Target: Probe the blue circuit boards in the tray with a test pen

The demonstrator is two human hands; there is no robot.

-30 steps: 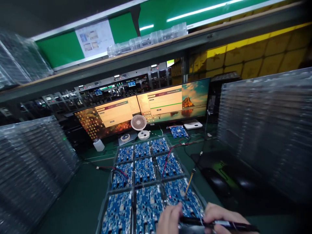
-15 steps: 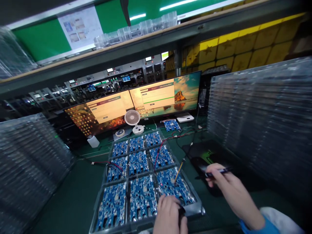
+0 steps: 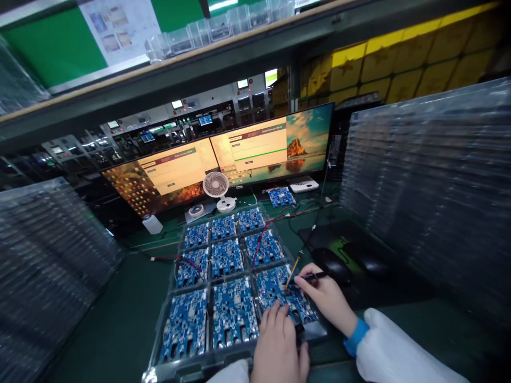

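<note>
Your right hand (image 3: 325, 298) pinches a black pen (image 3: 309, 276) over the circuit board (image 3: 283, 298) in the tray's (image 3: 159, 340) near right corner. Your left hand (image 3: 277, 340) lies flat, holding nothing, on that board's near edge; keep it steady so the pen tip lands cleanly.

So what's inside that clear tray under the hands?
The clear tray holds blue circuit boards in rows. The left hand covers part of one front board, and the right hand holds a dark pen over it.
</note>
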